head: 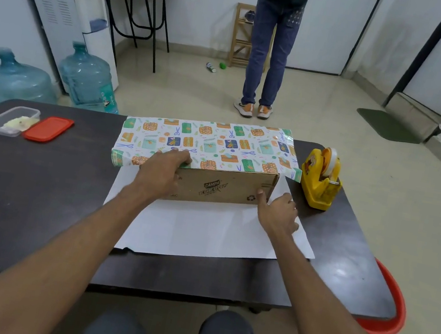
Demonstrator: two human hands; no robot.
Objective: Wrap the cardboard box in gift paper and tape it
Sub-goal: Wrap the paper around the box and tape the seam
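My left hand [164, 170] clamps gift paper [217, 142] on the cardboard box [223, 192]; right hand [277, 212], grip unclear, sits nearer the tape dispenser [318, 184].

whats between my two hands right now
The head view shows the bare printed front of the cardboard box between the left hand and the right hand.
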